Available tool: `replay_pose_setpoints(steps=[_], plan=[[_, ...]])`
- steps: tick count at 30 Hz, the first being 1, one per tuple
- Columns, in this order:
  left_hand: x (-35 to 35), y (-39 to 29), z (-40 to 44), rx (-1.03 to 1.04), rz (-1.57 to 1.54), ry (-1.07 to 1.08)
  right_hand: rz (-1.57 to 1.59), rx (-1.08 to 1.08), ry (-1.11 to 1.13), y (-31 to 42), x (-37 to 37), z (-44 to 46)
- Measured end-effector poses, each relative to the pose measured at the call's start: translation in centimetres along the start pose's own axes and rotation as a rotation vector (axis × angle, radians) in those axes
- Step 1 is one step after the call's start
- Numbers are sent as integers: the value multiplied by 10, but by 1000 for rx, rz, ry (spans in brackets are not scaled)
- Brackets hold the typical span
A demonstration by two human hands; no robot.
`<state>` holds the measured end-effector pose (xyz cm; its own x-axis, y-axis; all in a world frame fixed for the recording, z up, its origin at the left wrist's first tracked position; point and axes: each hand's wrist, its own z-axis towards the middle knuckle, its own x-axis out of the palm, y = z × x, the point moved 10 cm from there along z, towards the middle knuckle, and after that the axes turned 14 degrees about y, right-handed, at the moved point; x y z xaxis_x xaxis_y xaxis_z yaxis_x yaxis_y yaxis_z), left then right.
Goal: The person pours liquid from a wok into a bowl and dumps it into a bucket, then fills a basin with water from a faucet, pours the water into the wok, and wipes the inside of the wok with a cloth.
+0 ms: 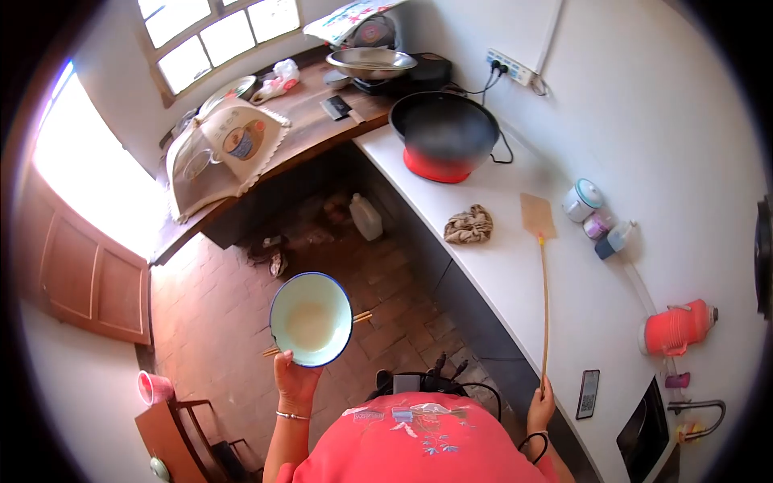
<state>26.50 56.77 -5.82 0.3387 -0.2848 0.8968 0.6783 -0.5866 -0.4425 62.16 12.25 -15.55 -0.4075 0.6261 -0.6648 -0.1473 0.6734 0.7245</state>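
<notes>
My left hand (296, 381) is closed on an enamel bowl (338, 322), thumb at its rim. The bowl is pale green inside with a dark blue rim, and something pale and cloudy covers its bottom. Chopsticks (362, 316) are held crosswise beneath it, poking out on both sides. On the right, my right hand (541, 409) is wrapped round the thin handle end of a fly swatter (538, 216). Its tan square head is at the far end, over the white counter (503, 274). A crumpled brown cloth (469, 224) lies left of the swatter.
A black wok (444, 125) stands on a red base at the counter's far end. A cleaver (338, 108) and a food cover (229, 149) are on the wooden worktop. Along the right are a phone (588, 394), a red thermos jug (678, 328) and a sink (644, 435).
</notes>
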Motion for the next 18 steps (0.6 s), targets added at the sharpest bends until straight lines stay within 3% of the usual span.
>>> replay_pose_setpoints(steps=[9,13,18], plan=[[24,36,17,-60,25,17,-100,-49,-107,-5,-11,24],[29,47,22,-47,45,5,-110,106,-58,-6,-23,39],[36,65,33,-72,63,30,-217,-41,-72,14,-51,70]])
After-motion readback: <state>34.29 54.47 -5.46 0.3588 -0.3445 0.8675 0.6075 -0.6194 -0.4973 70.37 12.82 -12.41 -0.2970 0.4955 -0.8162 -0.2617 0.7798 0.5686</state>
